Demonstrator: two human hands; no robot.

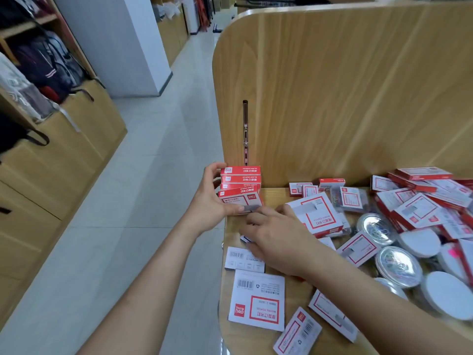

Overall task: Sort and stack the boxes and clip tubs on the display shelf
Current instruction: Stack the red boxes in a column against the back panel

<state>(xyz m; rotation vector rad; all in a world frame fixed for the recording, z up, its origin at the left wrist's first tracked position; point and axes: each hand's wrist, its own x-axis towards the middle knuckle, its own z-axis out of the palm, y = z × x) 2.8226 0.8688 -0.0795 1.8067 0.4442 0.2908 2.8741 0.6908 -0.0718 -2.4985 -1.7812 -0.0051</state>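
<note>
Two hands meet at the 10 o'clock corner of the display shelf (243,336). The left hand (208,198) curls round a stack of red boxes (240,181), thumb pressed to the lowest, tilted box, while the right hand (276,242) lies palm down at the stack's foot, fingers loosely bent; whether it holds anything cannot be told. Box stacking appears to be in hand and far from done: the next move likely calls for squaring the tilted box, then fetching from the loose boxes (257,299) at 6 o'clock, with the clip tubs (399,267) waiting at 3 o'clock. Legible are a white "deli" logo on red and barcodes; finer print is blurred.
</note>
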